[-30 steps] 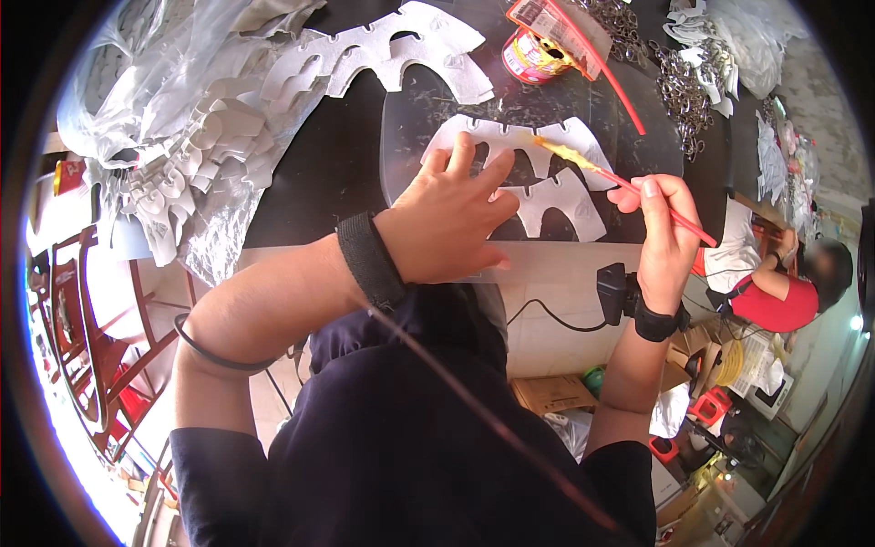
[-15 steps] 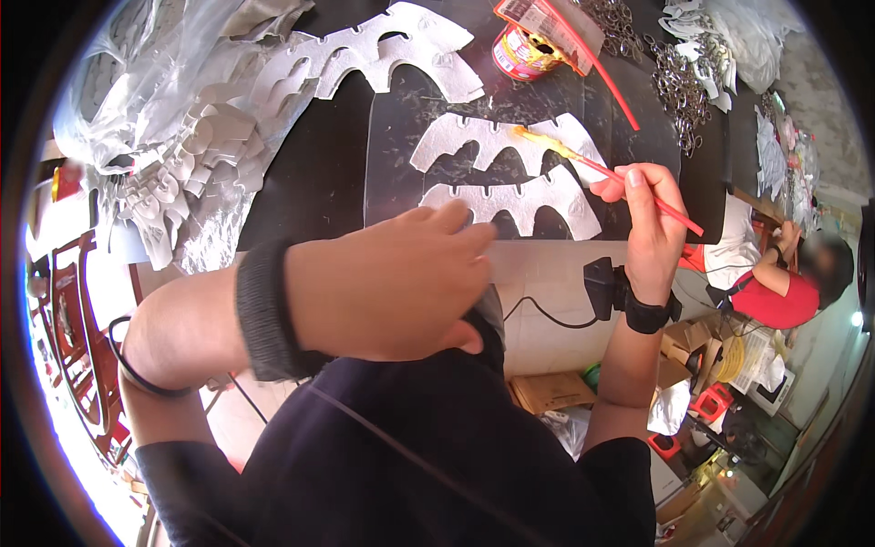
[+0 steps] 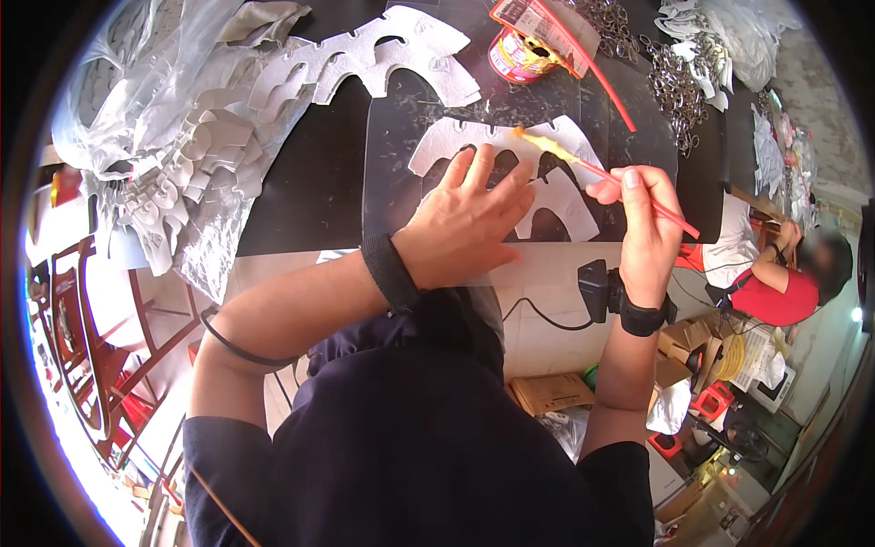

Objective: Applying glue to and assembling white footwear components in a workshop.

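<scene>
My left hand (image 3: 469,210), fingers spread, lies over two white, arched, notched pieces that look like felt or card. The upper piece (image 3: 551,137) shows above its fingertips. Much of the lower piece (image 3: 570,202) is hidden under that hand. My right hand (image 3: 649,208) pinches a thin red stick (image 3: 670,215) whose far end is coated in yellow paste. That coated end rests on or just above the upper piece; I cannot tell whether it touches.
A tin (image 3: 521,60) smeared with yellow paste stands beyond the pieces, a red rod (image 3: 597,77) beside it. More white pieces (image 3: 401,59) lie at the far left, near plastic bags (image 3: 100,118). Metal links (image 3: 679,105) are heaped far right. A person in red (image 3: 775,292) sits at right.
My left hand has moved forward from the table's near edge onto the white pieces, its fingers spreading. My right hand and the red stick have barely moved.
</scene>
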`<state>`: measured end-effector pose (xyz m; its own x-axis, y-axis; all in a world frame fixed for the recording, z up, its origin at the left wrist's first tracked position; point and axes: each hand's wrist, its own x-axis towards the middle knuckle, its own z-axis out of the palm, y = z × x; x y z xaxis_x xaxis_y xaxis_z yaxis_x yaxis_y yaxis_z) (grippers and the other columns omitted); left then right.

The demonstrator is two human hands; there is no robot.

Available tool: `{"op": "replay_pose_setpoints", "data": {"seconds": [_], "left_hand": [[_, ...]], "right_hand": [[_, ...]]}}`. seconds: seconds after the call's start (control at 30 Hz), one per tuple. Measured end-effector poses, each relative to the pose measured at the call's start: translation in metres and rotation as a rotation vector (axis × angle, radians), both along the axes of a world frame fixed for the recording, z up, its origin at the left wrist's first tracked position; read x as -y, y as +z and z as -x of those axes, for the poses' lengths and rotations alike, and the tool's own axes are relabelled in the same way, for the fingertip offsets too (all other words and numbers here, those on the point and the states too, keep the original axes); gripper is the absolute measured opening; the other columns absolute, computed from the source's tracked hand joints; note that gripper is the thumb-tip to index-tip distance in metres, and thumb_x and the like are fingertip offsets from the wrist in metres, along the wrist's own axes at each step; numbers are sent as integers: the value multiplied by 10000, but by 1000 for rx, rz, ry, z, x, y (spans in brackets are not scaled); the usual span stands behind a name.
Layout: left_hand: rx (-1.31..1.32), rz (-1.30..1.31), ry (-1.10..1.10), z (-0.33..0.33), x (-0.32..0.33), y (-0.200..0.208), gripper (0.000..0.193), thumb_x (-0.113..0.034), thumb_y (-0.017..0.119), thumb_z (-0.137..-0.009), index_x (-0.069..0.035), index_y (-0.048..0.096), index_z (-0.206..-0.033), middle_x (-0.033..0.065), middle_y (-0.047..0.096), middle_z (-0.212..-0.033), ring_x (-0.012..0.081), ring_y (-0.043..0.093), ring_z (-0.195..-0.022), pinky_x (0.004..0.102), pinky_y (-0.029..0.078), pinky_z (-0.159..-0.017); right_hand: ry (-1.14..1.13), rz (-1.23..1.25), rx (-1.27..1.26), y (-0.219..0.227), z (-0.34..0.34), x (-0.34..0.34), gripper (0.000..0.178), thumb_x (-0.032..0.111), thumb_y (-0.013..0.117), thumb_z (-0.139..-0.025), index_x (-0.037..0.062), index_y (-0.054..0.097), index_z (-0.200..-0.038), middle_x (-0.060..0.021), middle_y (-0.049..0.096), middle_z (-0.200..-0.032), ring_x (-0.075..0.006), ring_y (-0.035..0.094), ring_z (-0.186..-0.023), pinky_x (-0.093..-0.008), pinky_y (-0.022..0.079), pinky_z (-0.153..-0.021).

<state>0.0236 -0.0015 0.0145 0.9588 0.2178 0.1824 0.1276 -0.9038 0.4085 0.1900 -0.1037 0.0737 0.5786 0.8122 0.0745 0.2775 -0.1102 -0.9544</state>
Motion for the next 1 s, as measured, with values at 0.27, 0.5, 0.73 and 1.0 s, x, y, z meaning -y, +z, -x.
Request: {"op": "replay_pose_setpoints", "data": {"seconds": [0.27,0.5,0.73,1.0], "left_hand": [[4,-23,16,1,1,-1,704,-422,702,-630,-61,483,-1194,83,364,-1287,364,314,-1149,469,292,-970],[23,-8,31,0,3,-2,696,-432,703,-624,-55,506,-1175,84,360,-1299,364,309,-1153,474,288,-973],[14,18,38,-1,3,-2,679,-451,688,-640,-57,516,-1165,74,351,-1320,382,298,-1162,486,275,-983],[-25,21,52,-4,6,-3,668,-501,645,-686,-68,501,-1174,70,333,-1347,397,272,-1184,506,245,-997]], "right_hand": [[13,19,40,2,2,0,185,117,433,-926,-39,523,-885,-82,562,-696,-178,591,-692,-302,466,-718],[-69,53,2,1,0,1,195,131,437,-927,-40,517,-881,-93,566,-695,-186,597,-695,-298,476,-703],[-25,55,-10,-1,-2,4,198,139,447,-924,-38,521,-878,-92,577,-704,-184,598,-686,-298,475,-712],[-52,33,84,0,-8,8,128,86,486,-906,-28,533,-874,-69,588,-713,-139,597,-709,-256,476,-696]]}}
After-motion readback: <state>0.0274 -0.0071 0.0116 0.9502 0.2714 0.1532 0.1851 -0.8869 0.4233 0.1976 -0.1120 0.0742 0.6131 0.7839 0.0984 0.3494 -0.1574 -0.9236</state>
